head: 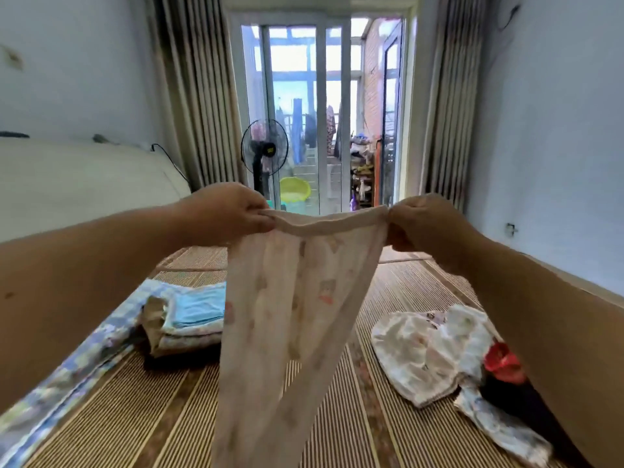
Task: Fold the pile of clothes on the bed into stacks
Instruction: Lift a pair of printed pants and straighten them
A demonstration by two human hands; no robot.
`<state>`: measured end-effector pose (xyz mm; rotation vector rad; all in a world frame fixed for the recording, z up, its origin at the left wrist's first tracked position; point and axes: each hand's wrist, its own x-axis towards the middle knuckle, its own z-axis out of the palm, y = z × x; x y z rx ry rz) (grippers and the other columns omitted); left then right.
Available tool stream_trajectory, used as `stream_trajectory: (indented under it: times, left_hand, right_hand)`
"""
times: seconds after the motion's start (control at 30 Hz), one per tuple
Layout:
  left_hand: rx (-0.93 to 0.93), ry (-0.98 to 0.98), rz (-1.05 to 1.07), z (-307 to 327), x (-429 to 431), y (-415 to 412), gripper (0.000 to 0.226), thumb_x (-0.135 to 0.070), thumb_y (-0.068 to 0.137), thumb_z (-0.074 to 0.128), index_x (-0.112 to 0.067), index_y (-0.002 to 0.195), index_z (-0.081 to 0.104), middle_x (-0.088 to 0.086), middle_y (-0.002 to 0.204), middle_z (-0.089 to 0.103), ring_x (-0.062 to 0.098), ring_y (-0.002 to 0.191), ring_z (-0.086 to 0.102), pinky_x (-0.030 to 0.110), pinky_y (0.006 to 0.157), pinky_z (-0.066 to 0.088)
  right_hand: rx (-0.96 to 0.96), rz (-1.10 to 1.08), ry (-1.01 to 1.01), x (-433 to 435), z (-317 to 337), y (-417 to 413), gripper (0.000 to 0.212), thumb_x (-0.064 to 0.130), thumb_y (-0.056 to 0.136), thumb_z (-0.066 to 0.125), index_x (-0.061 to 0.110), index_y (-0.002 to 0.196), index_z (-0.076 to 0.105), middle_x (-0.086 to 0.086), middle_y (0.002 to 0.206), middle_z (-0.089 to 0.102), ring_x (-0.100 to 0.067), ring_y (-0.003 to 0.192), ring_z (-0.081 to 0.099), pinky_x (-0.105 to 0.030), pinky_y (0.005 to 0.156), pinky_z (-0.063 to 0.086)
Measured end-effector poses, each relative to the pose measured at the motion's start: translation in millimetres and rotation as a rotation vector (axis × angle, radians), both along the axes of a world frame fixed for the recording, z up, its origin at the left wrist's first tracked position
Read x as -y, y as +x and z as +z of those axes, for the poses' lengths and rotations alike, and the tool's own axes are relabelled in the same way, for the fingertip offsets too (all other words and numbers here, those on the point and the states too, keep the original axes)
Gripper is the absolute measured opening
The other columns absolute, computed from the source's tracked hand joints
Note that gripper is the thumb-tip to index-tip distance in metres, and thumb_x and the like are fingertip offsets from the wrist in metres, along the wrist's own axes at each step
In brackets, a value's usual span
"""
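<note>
I hold up a thin pale pink pair of printed trousers point(290, 319) by the waistband, above the bed. My left hand point(229, 211) pinches the waistband's left end and my right hand point(425, 221) pinches its right end. The legs hang down toward the bamboo mat point(371, 427). A stack of folded clothes point(189, 315), light blue on top, lies on the mat at the left. An unfolded pile of clothes point(435, 352) lies at the right, with white printed pieces, a red item and a dark one, partly hidden behind my right forearm.
A blue patterned sheet edge point(67, 376) runs along the bed's left side. A white padded headboard or sofa point(84, 184) stands at the left. Beyond the bed are a standing fan point(265, 150), glass balcony doors point(324, 113) and curtains. A wall point(557, 130) borders the right side.
</note>
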<state>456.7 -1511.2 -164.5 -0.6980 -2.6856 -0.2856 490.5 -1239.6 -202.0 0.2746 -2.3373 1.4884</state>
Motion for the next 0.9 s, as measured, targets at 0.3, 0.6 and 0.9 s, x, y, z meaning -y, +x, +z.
stream_trajectory:
  times: [0.3, 0.6, 0.9]
  left_hand:
    - [0.065, 0.400, 0.060, 15.8, 49.6, 16.5, 0.018, -0.037, 0.080, 0.074, -0.020, 0.077, 0.070, 0.005, 0.078, 0.067, 0.018, 0.071, 0.061, 0.034, 0.071, 0.052]
    - [0.485, 0.928, -0.161, -0.1, 74.2, 10.6, 0.028, -0.039, 0.067, 0.074, -0.017, 0.083, 0.069, 0.003, 0.074, 0.067, 0.013, 0.066, 0.066, 0.026, 0.059, 0.056]
    - [0.432, 1.233, 0.124, -7.9, 1.2, 2.6, 0.011, -0.014, 0.077, 0.066, -0.006, 0.083, 0.061, 0.012, 0.074, 0.061, 0.020, 0.054, 0.060, 0.027, 0.053, 0.051]
  right_hand:
    - [-0.057, 0.171, -0.129, 48.3, 14.6, 2.4, 0.007, 0.017, 0.086, 0.066, 0.014, 0.081, 0.070, -0.002, 0.068, 0.065, -0.011, 0.058, 0.057, -0.023, 0.054, 0.049]
    - [0.122, 0.272, -0.176, 50.9, 31.0, 1.5, 0.011, 0.015, 0.084, 0.065, 0.005, 0.085, 0.061, -0.012, 0.080, 0.062, -0.020, 0.072, 0.061, -0.030, 0.064, 0.058]
    - [-0.040, -0.163, -0.272, 109.2, 17.2, -19.6, 0.015, 0.010, 0.085, 0.060, 0.012, 0.070, 0.058, -0.009, 0.066, 0.064, -0.016, 0.050, 0.062, -0.032, 0.056, 0.057]
